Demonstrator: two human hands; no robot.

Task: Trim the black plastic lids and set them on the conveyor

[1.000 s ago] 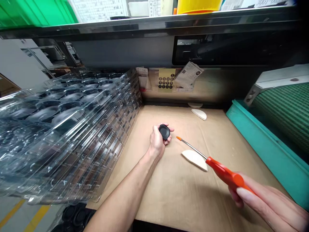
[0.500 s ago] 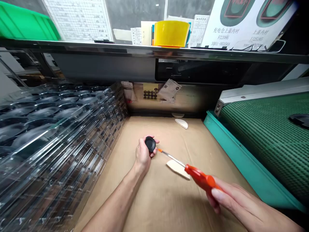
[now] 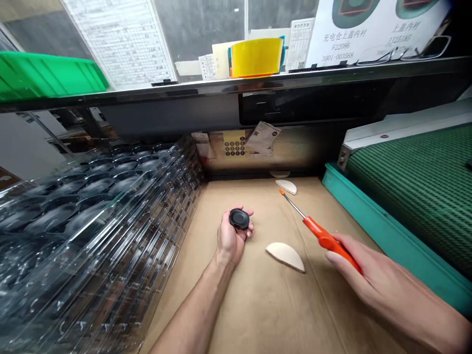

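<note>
My left hand (image 3: 233, 236) holds a small oval black plastic shell (image 3: 239, 218), its hollow face tilted up towards me. In my right hand (image 3: 356, 265) is an orange-handled tool (image 3: 324, 238) with a thin metal shaft and a small orange tip; its exact kind I cannot make out. The tool points away from me, and its tip appears close to a far pale half-moon piece (image 3: 286, 186); whether they touch I cannot tell. A larger-looking pale half-moon piece (image 3: 285, 256) lies on the brown board between my hands.
Stacked clear plastic trays (image 3: 155, 216) with round pockets stand at left. A green conveyor belt (image 3: 420, 182) and teal trough (image 3: 354, 221) run along the right. Overhead, a shelf (image 3: 206, 87) carries a green bin (image 3: 51, 76), yellow tape roll (image 3: 256, 58) and glasses (image 3: 424, 51).
My right hand has swung the tool away from the black shell towards the far pale piece. The shell is tilted more in my left hand. The view has shifted slightly.
</note>
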